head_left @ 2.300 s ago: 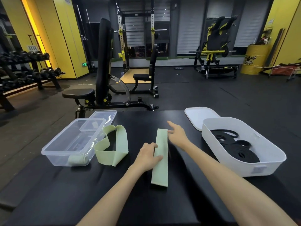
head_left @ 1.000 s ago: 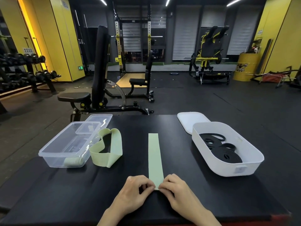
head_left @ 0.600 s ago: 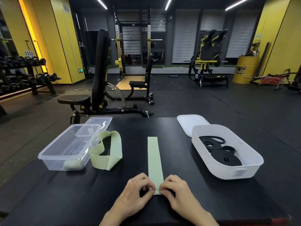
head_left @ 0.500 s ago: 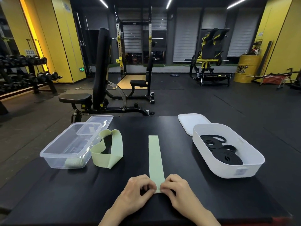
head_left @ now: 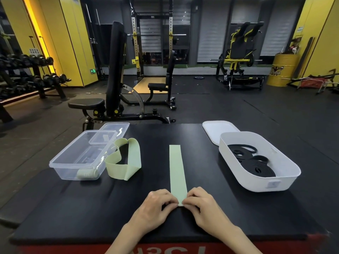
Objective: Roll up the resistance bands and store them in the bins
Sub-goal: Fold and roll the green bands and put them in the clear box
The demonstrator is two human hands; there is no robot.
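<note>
Black padding covers the desk [head_left: 73,208], set in a gym with dark rubber flooring and yellow walls; a weight bench [head_left: 115,70] stands beyond it. The left grip [head_left: 156,208] and right grip [head_left: 203,206] sit side by side, fingers curled, pinching the near end of a flat pale-green band [head_left: 177,169] that runs straight away from them. Ahead and left of the grips lie a looped green band [head_left: 134,154] and a clear bin [head_left: 60,173] holding a rolled band [head_left: 87,174]. Ahead and right, a white bin [head_left: 260,186] holds coiled black bands [head_left: 256,165].
</note>
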